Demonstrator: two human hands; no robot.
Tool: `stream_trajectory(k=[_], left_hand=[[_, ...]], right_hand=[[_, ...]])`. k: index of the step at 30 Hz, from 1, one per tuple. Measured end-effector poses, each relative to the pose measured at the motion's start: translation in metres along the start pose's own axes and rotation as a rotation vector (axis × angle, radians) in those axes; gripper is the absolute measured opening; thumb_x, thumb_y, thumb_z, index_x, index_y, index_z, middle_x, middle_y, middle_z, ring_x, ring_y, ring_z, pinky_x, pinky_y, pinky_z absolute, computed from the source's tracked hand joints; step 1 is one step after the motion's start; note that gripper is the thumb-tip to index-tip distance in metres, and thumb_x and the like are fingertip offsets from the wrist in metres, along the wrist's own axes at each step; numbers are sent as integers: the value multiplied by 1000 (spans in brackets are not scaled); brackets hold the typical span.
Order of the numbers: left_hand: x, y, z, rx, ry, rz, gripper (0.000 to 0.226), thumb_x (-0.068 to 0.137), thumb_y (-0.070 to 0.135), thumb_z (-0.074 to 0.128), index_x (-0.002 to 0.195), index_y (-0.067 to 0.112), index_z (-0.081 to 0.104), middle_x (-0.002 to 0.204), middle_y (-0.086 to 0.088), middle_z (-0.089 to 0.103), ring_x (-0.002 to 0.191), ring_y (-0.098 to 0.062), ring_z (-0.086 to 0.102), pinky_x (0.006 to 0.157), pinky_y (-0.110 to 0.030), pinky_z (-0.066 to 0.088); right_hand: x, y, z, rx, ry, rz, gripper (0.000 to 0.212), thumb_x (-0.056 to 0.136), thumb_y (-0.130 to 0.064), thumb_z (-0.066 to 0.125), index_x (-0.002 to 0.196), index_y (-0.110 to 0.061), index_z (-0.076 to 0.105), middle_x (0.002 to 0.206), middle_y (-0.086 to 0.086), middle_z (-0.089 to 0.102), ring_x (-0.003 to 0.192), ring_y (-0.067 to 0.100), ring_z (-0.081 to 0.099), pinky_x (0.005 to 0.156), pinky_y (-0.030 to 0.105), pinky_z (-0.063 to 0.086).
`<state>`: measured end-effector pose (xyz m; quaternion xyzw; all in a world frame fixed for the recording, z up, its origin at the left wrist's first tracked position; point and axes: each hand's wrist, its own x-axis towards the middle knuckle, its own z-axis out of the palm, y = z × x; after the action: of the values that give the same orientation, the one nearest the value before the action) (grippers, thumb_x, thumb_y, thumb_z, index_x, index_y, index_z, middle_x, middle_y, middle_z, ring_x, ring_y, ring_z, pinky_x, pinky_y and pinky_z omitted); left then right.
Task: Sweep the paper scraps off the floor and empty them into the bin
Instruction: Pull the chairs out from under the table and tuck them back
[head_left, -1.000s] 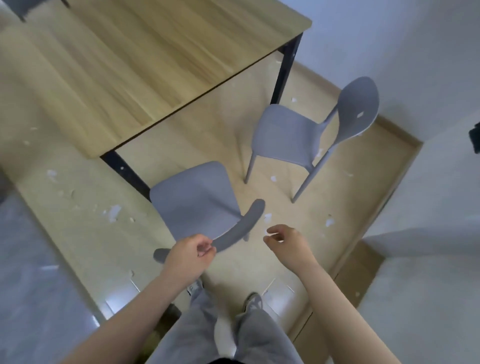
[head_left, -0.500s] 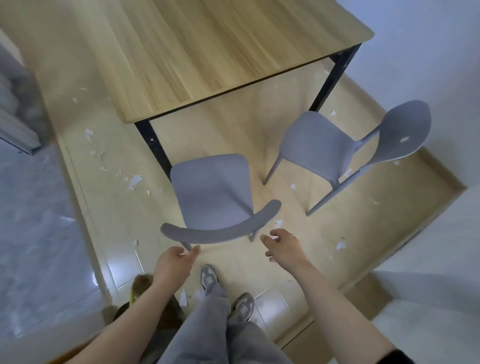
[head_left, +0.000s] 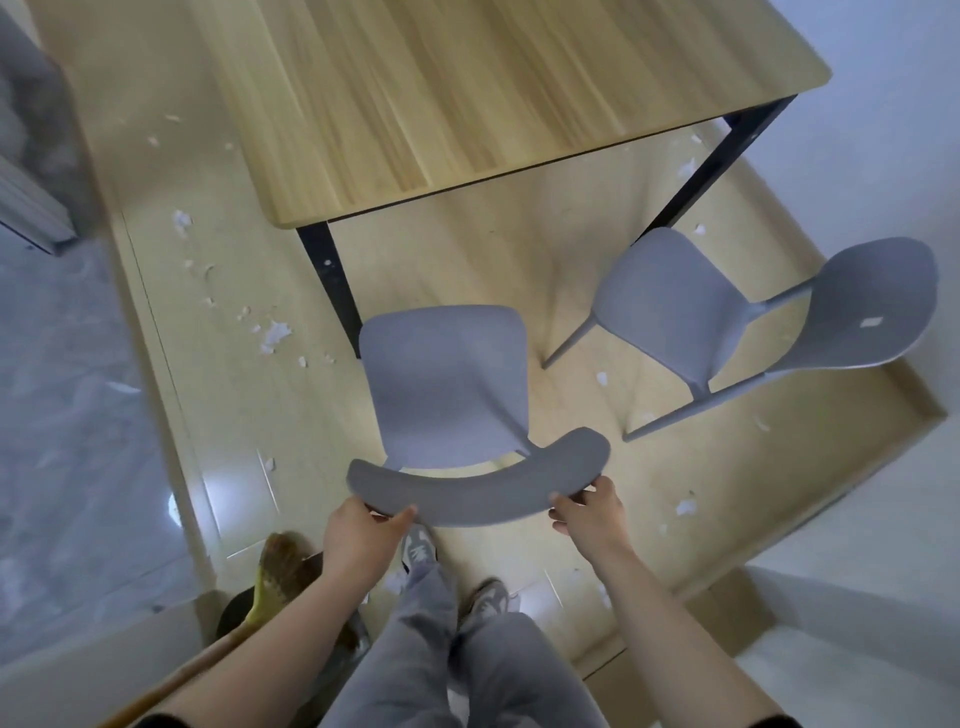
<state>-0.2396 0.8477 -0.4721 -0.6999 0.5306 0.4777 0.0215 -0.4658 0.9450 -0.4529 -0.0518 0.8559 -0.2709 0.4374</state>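
Note:
White paper scraps (head_left: 272, 335) lie scattered on the tan floor left of the table leg, with more scraps (head_left: 685, 506) to the right of my feet and under the table. A grey chair (head_left: 441, 384) stands straight in front of me. My left hand (head_left: 363, 535) grips the left end of its curved backrest (head_left: 483, 486). My right hand (head_left: 592, 512) holds the right end, fingers curled on the edge. A broom (head_left: 275, 577) with yellowish bristles leans at my lower left beside a dark dustpan (head_left: 234, 613), partly hidden by my left arm.
A wooden table (head_left: 467, 104) with black legs fills the top. A second grey chair (head_left: 727, 317) stands to the right, near the white wall. A grey marbled floor strip (head_left: 62, 415) runs along the left. My shoes (head_left: 483, 597) are just behind the near chair.
Both hands have closed on the chair's backrest; before, the right hand hovered free beside it. The view has shifted, and the chair now sits square in front of me.

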Motion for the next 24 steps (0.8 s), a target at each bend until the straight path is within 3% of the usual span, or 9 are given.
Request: stream_trajectory(k=[2,4,7,10,12,14,18,21,24], left_hand=[[1,-2,0,-29,3,-8,25,80,39,73,86,20,59,76,0,68,73,-21,67,65,-33,57],[5,-2,-1,-65,-5,-1,26,79,37,74,88,21,56,79,0,68,75,-20,67,70,-36,59],[11,3,-2,-129,-21,8,26,80,37,74,90,23,54,83,1,69,78,-19,68,74,-38,60],[19,18,-6,-230,-39,-7,20,82,31,73,78,26,54,79,0,70,77,-20,70,78,-43,60],[23,30,-9,-340,-53,-40,16,83,20,72,77,20,57,79,-1,69,75,-20,70,79,-42,60],[27,40,-13,-511,-65,-96,10,85,6,68,88,10,60,85,-4,67,76,-19,68,75,-35,61],[39,38,-15,-640,-29,-156,22,84,-5,63,104,-1,57,96,-16,65,82,-27,67,57,-25,60],[48,27,-13,-639,-7,-198,35,82,-6,64,114,2,52,105,-18,60,87,-29,64,53,-25,58],[52,20,-13,-611,-20,-189,43,81,-5,67,118,6,47,114,-17,56,95,-31,61,55,-26,56]], right_hand=[[3,-2,4,12,18,12,29,90,-2,57,115,-1,44,103,14,64,73,22,69,61,26,56],[7,-8,7,-39,42,15,26,87,-1,56,111,2,46,94,14,67,71,23,70,54,25,49],[13,-25,7,-79,51,18,26,86,-1,54,110,4,46,78,6,65,73,23,70,51,25,42],[25,-41,5,-67,58,-15,25,84,1,54,109,5,50,85,12,67,69,17,70,51,23,46],[31,-51,7,-17,70,-27,23,79,3,54,103,4,53,98,18,65,78,24,71,60,31,59],[33,-56,12,56,58,-1,33,74,3,54,106,2,50,103,19,61,88,31,69,74,45,62],[40,-51,22,267,0,73,62,60,-4,55,121,1,43,97,18,61,80,29,65,74,54,60],[33,-41,25,437,-3,115,43,77,12,55,115,-4,40,96,13,54,84,27,58,80,51,59],[28,-22,30,512,-22,141,35,83,14,55,103,-10,40,97,12,53,89,29,59,85,51,56]])
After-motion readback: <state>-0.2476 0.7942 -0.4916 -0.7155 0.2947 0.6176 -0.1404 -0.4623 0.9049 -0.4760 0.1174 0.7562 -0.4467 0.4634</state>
